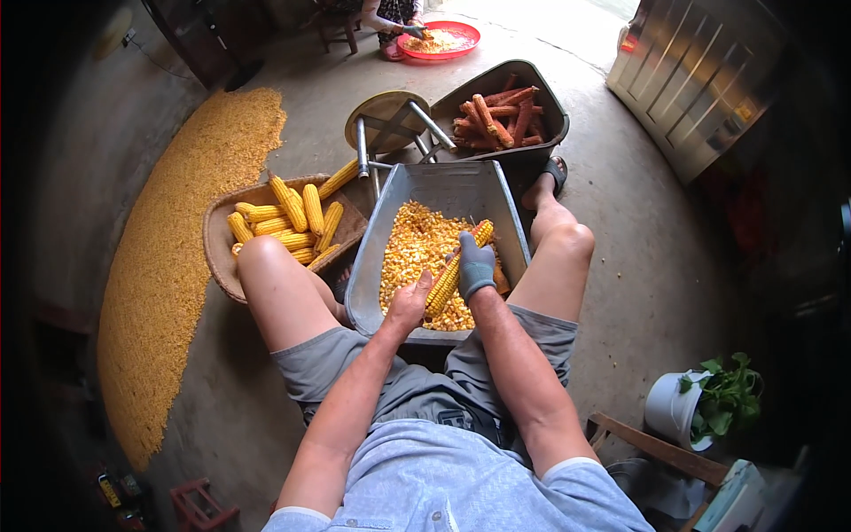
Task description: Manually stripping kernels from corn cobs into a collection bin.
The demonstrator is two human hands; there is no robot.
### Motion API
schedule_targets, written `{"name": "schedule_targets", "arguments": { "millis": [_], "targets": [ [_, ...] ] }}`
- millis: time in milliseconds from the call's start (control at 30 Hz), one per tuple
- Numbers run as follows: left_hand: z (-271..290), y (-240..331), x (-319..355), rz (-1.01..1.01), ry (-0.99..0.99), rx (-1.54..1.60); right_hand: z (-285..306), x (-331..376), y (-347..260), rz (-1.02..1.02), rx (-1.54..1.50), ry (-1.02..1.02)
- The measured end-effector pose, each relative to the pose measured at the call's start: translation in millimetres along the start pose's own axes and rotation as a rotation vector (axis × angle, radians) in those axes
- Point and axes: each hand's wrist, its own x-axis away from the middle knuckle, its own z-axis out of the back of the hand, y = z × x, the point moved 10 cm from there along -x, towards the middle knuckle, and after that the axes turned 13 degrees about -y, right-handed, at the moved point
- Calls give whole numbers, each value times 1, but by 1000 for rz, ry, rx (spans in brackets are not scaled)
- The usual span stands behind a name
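1. Yellow corn cob (445, 285): held above the grey tub (359, 285), over its loose kernels (415, 241). Clock face centred on this cob, 12 pointing away from the body.
2. Long axis: 7 to 1 o'clock, near end toward the lap. Reddish colour shows among the grains toward the 1 o'clock end.
3. Left hand (409, 299), bare: at 8 o'clock, clamped on the near end, thumb along the cob.
4. Right hand (477, 265), grey-gloved: at 2 o'clock, closed round the far half. Fingers on the underside hidden; exact contact there cannot be told.
5. Key relation (judged): both hands share one axis, left low, right high. Right is nearer the 1 o'clock tip, left nearer the 7 o'clock butt; yellow grain shows between them.
6. Surroundings: basket (215, 232) of whole cobs (306, 211) at 10 o'clock, beside the left knee; stool (387, 106) at 11; dark tub (557, 111) of bare reddish cobs (498, 122) between 12 and 1, beyond the grey tub.
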Motion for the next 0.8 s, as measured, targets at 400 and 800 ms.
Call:
{"name": "schedule_targets", "arguments": {
  "millis": [400,800],
  "targets": [
    [13,-24,-6,15,23,-125,-8,-7,8,-25,59,-63],
    [-10,-1,-5,2,-102,-148,1,-13,19,30,358,-41]
  ]
}}
